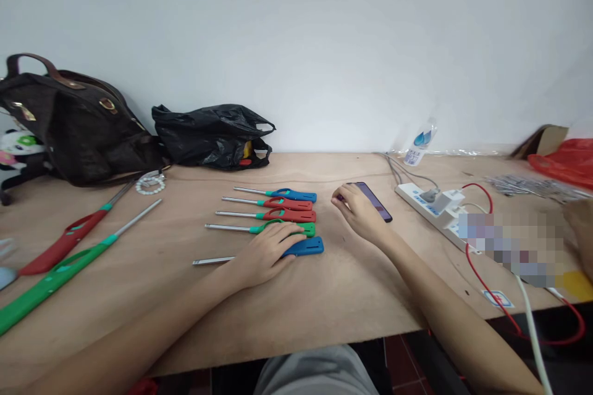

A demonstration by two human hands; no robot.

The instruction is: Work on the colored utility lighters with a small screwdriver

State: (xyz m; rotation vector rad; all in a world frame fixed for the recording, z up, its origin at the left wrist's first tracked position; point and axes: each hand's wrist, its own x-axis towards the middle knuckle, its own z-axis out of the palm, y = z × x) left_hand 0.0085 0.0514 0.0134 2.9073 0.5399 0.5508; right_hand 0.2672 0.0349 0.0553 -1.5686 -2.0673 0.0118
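Blue plastic long-necked lighter point(309, 247), nearest in a row of five on the pale wooden bench point(324, 315), lies partly under the left hand point(269, 250), which is released, palm down, fingers spread toward the green long-necked lighter point(309, 230). The right hand point(359, 213) curls loosely over the left part of a dark, flat phone point(376, 202); whether it grips anything, I cannot tell. A white power strip point(424, 208) lies right of the phone.

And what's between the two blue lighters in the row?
A red lighter, another red lighter, then a green lighter, going from far blue lighter to near blue lighter in the head view. The left hand partly covers the green.
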